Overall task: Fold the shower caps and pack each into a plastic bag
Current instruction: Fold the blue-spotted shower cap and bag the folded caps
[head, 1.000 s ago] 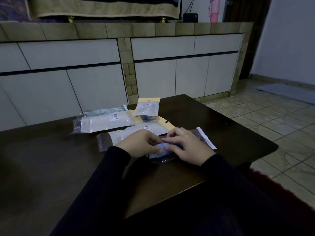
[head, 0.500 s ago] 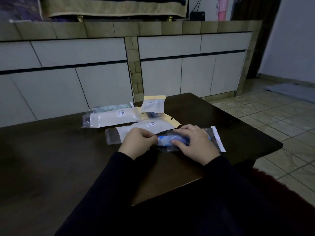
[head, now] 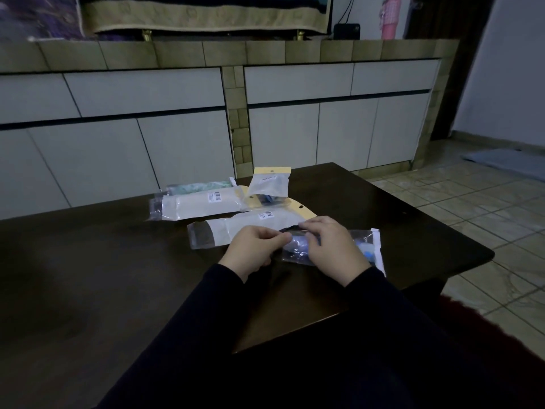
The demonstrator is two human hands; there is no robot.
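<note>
Fingertips [head: 284,238] of the left hand [head: 253,249] pinch the open end of a clear plastic bag [head: 333,246]; the right hand [head: 331,246] lies over the bag with fingers curled down on it, gripping it. Inside shows a crumpled blue shower cap [head: 300,242], partly hidden; a white strip edges the bag's 3 o'clock end. The bag rests on a dark wooden table [head: 118,276]. At 11 o'clock lie white packed bags [head: 203,203] and one small yellow-topped pouch [head: 269,184].
</note>
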